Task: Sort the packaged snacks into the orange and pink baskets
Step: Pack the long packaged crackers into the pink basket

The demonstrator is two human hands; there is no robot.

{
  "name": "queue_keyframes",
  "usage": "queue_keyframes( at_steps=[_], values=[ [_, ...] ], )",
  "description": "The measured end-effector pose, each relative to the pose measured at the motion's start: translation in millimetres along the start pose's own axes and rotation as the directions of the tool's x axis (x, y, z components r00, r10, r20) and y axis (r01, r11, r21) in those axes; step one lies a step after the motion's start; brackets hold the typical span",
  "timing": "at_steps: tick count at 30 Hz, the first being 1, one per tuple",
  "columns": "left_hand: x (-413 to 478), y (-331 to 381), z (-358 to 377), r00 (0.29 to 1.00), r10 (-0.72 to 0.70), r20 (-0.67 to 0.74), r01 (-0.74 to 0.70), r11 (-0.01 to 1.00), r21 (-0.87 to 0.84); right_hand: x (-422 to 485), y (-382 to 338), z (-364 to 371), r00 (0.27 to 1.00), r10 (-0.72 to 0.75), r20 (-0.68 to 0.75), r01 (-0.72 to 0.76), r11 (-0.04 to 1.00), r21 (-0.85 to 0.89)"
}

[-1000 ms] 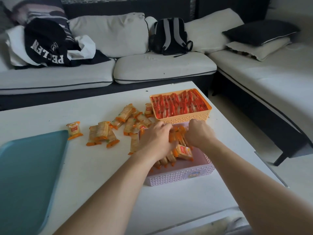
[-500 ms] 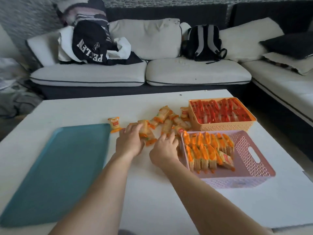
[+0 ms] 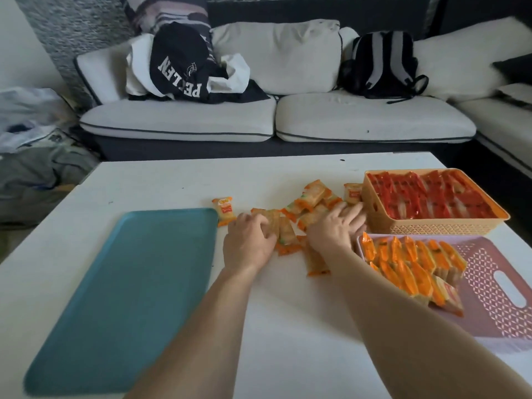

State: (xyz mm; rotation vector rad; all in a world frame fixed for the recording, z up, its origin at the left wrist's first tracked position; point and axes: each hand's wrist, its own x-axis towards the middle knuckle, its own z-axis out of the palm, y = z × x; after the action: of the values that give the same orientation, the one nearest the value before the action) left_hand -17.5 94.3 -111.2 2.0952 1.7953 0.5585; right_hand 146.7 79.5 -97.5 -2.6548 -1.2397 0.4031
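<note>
Two baskets sit at my right on the white table (image 3: pixel 161 182): the orange basket (image 3: pixel 431 227) at the far side, packed full with rows of red packets (image 3: pixel 426 197) too many to count, and the pink basket (image 3: pixel 495 286) nearer me, its left half lined with two rows of orange packets (image 3: pixel 408 263), roughly a dozen. Between the baskets and the one teal tray (image 3: pixel 121 298) lies a loose pile of orange-ended snacks (image 3: pixel 308 203), about ten that I can make out, plus one single packet (image 3: pixel 224 210) apart at the tray's far corner and one (image 3: pixel 352 192) leaning against the orange basket's wall. My left hand (image 3: pixel 249 243) has its fingers curled down around a packet (image 3: pixel 272 223) in the pile. My right hand (image 3: pixel 335 228) lies flat over the pile with fingers spread and blurred, tips near the orange basket; my hands cover several packets. Behind the table stands a white sofa (image 3: pixel 359 119) with one black backpack (image 3: pixel 380 61) and a heap of dark clothing (image 3: pixel 184 64).
</note>
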Motion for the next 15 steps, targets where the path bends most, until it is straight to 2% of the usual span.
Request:
queue_keyframes(
  at_steps=[2,4,7,9,12,15],
  values=[
    [13.4,-2.8,2.4,0.997,0.009,-0.072,-0.006,0.999,0.039,16.2,-2.3,3.6,0.994,0.081,0.078,-0.081,0.997,0.001],
    [30.0,-6.8,1.7,0.996,0.019,-0.085,-0.008,0.991,0.132,23.4,-6.5,12.5,0.985,0.103,0.139,-0.103,0.995,-0.007],
    [63.8,-11.6,2.5,0.999,-0.02,-0.045,0.031,0.969,0.245,21.1,-11.5,21.6,0.993,0.05,0.109,-0.047,0.998,-0.032],
    [84.2,-19.0,1.8,0.995,-0.104,0.001,0.101,0.971,0.215,20.8,-17.0,18.5,0.992,-0.017,0.122,0.02,0.999,-0.028],
    [97.7,-32.3,1.8,0.971,-0.212,0.108,0.177,0.947,0.268,33.8,-19.9,14.4,0.992,0.015,0.124,-0.023,0.998,0.059],
    [99.0,-35.5,5.1,0.99,-0.135,0.048,0.118,0.957,0.264,44.4,-21.6,15.8,0.968,-0.047,0.247,0.014,0.991,0.13]
  ],
)
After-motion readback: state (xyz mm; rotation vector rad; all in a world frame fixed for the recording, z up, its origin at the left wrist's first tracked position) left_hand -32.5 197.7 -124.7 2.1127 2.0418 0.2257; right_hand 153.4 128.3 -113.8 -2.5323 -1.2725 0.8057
